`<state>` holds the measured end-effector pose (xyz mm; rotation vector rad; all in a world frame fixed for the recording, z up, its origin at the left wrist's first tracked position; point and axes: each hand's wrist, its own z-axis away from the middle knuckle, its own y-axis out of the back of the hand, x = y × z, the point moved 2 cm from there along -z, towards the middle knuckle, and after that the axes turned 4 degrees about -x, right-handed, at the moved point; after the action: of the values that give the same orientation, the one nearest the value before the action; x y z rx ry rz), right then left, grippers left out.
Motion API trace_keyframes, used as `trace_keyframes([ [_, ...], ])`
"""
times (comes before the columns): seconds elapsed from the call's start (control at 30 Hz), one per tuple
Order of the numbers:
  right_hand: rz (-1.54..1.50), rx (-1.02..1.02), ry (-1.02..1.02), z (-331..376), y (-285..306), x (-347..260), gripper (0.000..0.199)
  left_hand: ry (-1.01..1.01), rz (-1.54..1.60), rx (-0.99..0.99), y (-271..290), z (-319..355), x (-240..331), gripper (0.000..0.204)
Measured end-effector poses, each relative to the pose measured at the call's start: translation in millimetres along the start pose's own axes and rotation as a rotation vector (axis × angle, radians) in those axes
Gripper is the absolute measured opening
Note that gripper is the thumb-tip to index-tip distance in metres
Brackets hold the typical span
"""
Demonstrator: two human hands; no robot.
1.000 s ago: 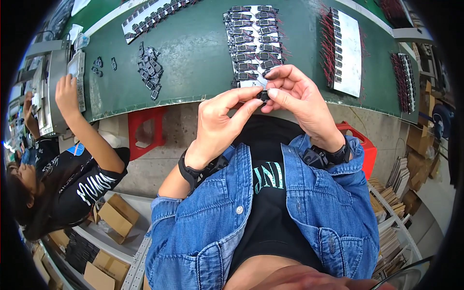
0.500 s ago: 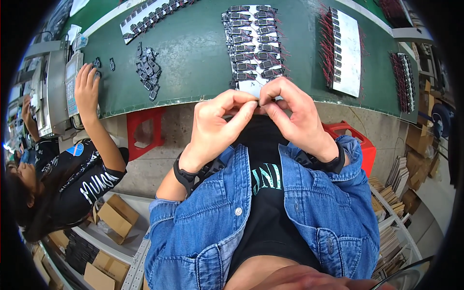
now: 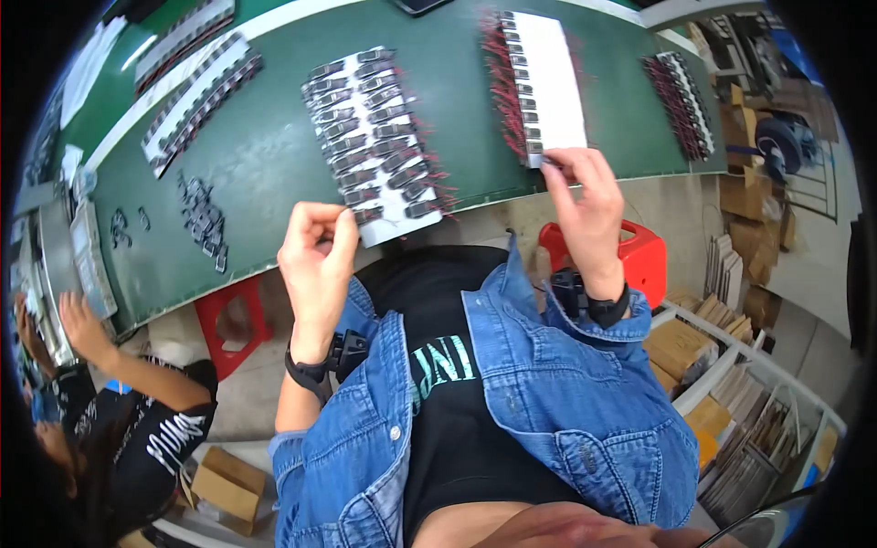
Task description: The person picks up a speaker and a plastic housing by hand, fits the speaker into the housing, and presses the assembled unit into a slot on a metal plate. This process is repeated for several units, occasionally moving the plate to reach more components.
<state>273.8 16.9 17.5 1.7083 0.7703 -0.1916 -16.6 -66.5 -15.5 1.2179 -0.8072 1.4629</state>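
Note:
My left hand (image 3: pixel 315 260) is closed in a pinch at the near left corner of a white board (image 3: pixel 388 226), its fingertips on a small black casing (image 3: pixel 367 216). Two columns of similar black casings with thin red wires cover that board. Farther right, my right hand (image 3: pixel 589 205) pinches at the near end of a second white board (image 3: pixel 553 82). Along this board's left edge runs a row of small dark rectangular modules (image 3: pixel 525 89) with red wires. Something dark and tiny shows at my right fingertips; I cannot make out what it is.
Loose black casings (image 3: pixel 203 219) lie in a pile on the green table (image 3: pixel 265 155). More loaded boards stand at the far left and right (image 3: pixel 681 105). Red stools (image 3: pixel 639 265) are beneath the table's front edge. At the left, a co-worker's hand (image 3: pixel 87 329) is near a machine.
My hands have parted: the left moved left to the casing board, the right moved right to the module board. The view has turned, shifting the table leftward.

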Motion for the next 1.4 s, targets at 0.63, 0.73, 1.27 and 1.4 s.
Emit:
trace_keyframes([
  [0.63,0.316,0.005,-0.018,-11,-19,-17,0.026,-0.262,-0.526,0.564,76,18,-2,0.011],
  [0.73,0.326,-0.052,-0.071,-10,-17,-13,0.023,-0.233,-0.774,0.675,101,24,-9,0.013],
  [1.27,-1.188,-0.386,-0.454,-32,-16,-47,0.015,-0.376,-0.535,0.468,73,6,12,0.023],
  [1.4,-1.131,-0.444,-0.236,-41,-41,-77,0.015,-0.397,-0.259,0.24,30,-7,22,0.027],
])
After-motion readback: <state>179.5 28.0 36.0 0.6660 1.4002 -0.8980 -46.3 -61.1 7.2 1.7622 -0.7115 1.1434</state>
